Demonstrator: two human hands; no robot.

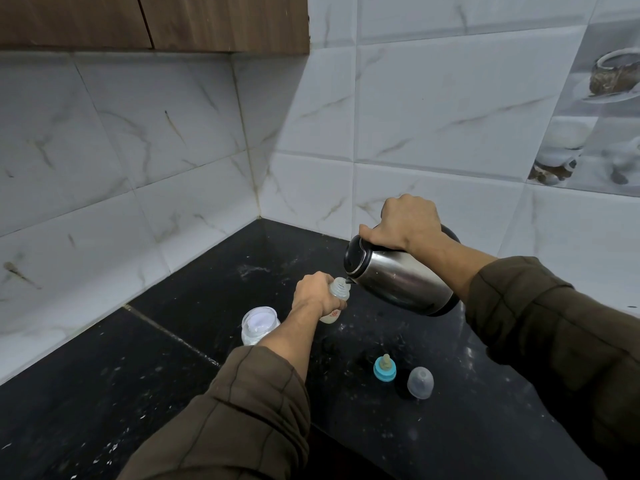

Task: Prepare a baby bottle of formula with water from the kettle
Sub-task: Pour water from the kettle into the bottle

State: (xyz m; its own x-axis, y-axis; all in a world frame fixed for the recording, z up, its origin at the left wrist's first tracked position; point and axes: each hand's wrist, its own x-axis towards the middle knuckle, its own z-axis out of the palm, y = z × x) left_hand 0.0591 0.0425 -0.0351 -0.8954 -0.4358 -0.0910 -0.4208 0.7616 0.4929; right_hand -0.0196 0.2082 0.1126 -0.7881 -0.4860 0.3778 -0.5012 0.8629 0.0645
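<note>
My left hand grips a clear baby bottle that stands on the black counter with its neck uncapped. My right hand is closed around the handle of a steel kettle with a black lid. The kettle is tilted to the left and its spout sits right at the bottle's mouth. An open jar of white powder stands just left of my left forearm. The blue ring with its teat and the clear dome cap lie on the counter to the front right.
Tiled walls meet in a corner behind the counter. A wooden cabinet hangs above at the upper left. White specks are scattered over the counter around the bottle.
</note>
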